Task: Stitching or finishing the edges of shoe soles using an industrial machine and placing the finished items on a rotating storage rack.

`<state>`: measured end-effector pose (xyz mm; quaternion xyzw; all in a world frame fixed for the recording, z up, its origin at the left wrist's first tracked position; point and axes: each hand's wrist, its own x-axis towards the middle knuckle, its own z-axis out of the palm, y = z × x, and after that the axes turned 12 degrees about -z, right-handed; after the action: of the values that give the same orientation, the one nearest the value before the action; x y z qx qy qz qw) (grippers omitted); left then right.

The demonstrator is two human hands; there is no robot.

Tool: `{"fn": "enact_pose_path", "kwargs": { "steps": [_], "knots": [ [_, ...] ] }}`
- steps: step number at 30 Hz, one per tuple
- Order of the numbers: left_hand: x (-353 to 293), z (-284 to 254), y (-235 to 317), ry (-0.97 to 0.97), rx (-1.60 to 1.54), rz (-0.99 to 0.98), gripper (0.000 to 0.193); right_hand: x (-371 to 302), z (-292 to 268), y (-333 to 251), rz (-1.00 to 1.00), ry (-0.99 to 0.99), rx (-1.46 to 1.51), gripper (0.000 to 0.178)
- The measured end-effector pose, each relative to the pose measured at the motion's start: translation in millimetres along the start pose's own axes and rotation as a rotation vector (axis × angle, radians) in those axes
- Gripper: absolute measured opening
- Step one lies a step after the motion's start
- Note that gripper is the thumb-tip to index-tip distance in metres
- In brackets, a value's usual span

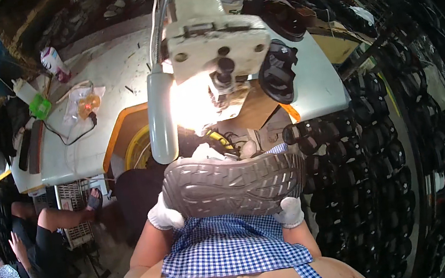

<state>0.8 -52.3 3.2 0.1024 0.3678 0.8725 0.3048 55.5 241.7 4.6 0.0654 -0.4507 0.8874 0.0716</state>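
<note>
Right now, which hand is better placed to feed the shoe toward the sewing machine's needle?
Probably the left hand: it grips the grey shoe at the end below the lamp and machine head. The right hand holds the far end, steadying it.

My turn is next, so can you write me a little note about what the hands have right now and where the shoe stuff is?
Left hand: white glove, gripping the left end of the grey shoe sole.
Right hand: white glove, gripping the right end.
The sole is held tread-up over the checked apron, just in front of the white sewing machine, whose lamp is lit.
Done: cannot tell from this view.
Left: rows of dark sandals lie to the right; one dark sandal sits on the machine table.
</note>
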Motion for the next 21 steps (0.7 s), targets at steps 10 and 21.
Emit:
{"fn": "enact_pose_path", "kwargs": {
  "steps": [10, 21],
  "knots": [
    [46.6, 41.7, 25.0, -0.182, 0.19, -0.173, 0.097, 4.7, -70.9, -0.7, -0.028, 0.155, 0.025, 0.088],
    [86.8, 27.5, 50.1, -0.184, 0.341, -0.1, 0.103, 68.5, -92.7, -5.2, -0.21, 0.004, 0.061, 0.088]
  ]
}}
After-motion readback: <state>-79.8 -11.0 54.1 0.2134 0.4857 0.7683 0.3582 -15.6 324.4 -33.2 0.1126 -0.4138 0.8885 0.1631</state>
